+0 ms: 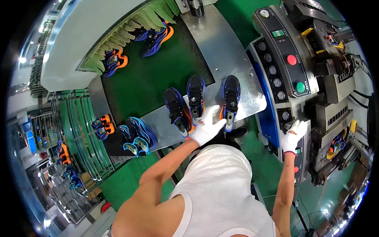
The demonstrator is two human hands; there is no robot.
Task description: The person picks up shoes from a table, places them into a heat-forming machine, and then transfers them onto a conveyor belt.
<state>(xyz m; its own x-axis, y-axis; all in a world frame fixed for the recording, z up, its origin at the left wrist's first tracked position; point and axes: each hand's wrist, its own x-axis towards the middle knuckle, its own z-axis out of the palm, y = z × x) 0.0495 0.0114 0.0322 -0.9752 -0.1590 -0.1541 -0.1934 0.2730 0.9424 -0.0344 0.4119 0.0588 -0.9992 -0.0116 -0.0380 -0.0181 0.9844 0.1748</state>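
Note:
My left hand (208, 125), in a white glove, reaches over a metal ledge with its fingers apart. It is at the heels of two black and blue sneakers: a middle sneaker (196, 91) and a right sneaker (231, 93). Whether the fingertips touch either heel I cannot tell. Left of these stands another black sneaker (175, 106) with an orange edge. My right hand (293, 136), also gloved, rests at the control panel (292, 59) side of a machine, its fingers extended and holding nothing visible.
Sneakers with light-blue trim (144, 132) and small orange sneakers (103, 127) stand at the ledge's left. On the green conveyor belt (154, 81), more sneakers (158, 39) lie by a fringed curtain (130, 29). Clamping machinery (335, 87) stands at right, wire racks (81, 134) at left.

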